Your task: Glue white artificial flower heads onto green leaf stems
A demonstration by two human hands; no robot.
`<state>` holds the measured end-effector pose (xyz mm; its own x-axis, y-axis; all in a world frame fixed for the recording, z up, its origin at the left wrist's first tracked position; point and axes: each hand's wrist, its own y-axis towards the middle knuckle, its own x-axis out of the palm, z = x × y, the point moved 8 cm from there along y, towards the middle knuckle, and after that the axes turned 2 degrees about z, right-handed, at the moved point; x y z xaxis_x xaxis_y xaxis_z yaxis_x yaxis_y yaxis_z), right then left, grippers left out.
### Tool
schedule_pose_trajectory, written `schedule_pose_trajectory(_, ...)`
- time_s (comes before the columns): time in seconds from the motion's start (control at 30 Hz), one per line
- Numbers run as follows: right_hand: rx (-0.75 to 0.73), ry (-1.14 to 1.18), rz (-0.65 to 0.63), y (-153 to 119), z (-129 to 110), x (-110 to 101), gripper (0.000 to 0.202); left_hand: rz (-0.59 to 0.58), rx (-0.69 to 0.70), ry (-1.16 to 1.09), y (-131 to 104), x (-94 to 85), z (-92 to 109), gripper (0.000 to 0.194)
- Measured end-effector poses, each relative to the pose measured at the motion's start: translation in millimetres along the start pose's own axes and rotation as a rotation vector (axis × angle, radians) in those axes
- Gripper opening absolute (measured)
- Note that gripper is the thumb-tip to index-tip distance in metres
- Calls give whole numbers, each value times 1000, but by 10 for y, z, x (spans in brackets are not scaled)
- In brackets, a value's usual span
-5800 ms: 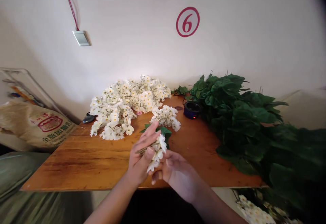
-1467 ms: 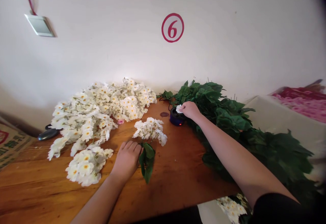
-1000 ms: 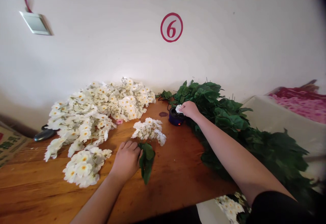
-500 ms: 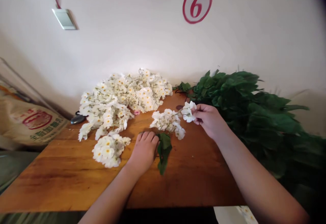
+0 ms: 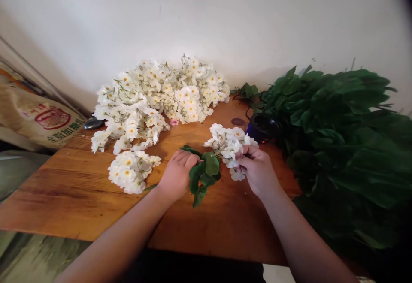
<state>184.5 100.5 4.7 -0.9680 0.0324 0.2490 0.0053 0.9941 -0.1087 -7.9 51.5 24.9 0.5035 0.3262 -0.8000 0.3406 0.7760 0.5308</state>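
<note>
My left hand (image 5: 177,173) is closed around the stem of an artificial flower spray, over the middle of the table. Green leaves (image 5: 210,164) spread out beside its fingers, and a thin green stem end (image 5: 150,187) sticks out behind the wrist. To the right, the spray's white flower cluster (image 5: 227,139) points towards my right hand (image 5: 257,167). Those right fingers pinch at white blossoms on the cluster's right side; whether that blossom is joined to the spray cannot be made out. A bunch of white flowers (image 5: 130,171) lies left of my left hand.
A large heap of white flowers (image 5: 154,98) lies against the wall. Piled green leaves (image 5: 341,124) cover the right side. A dark blue round pot (image 5: 262,127) with a red light stands behind my right hand. A black mouse-like object (image 5: 94,123) and printed sack (image 5: 38,115) are left.
My right hand has brought its white blossom in against the flower cluster, nearer my left hand. The leaves by my left hand have lifted and spread. The view has tipped down, showing the pot.
</note>
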Motion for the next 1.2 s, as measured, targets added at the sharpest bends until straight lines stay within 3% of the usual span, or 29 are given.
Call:
schedule_pose_trajectory(0.23, -11, 42, 26, 5, -21, -45, 29, -31, 54, 41, 0, 52, 22, 23)
schedule_pose_trajectory(0.5, 4, -75, 25, 1, 26, -51, 29, -57, 81, 101, -3, 61, 44, 23)
schedule_pose_trajectory(1.2, 37, -102, 19, -12, -16, -48, 34, 6, 144, 149, -23, 26, 87, 19)
